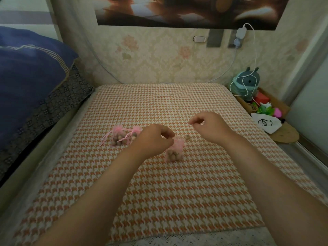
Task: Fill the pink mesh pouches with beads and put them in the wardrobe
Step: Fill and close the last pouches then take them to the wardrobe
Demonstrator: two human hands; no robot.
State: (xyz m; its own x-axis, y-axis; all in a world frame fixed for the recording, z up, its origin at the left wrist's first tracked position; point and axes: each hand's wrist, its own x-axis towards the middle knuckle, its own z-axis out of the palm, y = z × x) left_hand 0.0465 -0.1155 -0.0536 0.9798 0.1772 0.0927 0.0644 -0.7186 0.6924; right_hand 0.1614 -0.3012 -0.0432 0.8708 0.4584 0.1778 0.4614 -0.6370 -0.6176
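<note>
The left hand (156, 137) pinches the top of a pink mesh pouch (175, 148) holding beads (173, 155); the right hand (207, 126) pinches its fingertips together, on what I cannot tell. Two filled pouches (122, 136) lie just left.

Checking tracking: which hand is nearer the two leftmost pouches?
Left. The left hand is just right of the two pouches; the right hand is farther right, beyond a third pouch.

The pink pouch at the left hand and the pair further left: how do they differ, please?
The held pouch stands upright, its top pinched by the left hand; the pair of pouches lies untouched. The pair's ribbons trail loose; the held pouch's are not visible. All are pink mesh holding brown beads.
</note>
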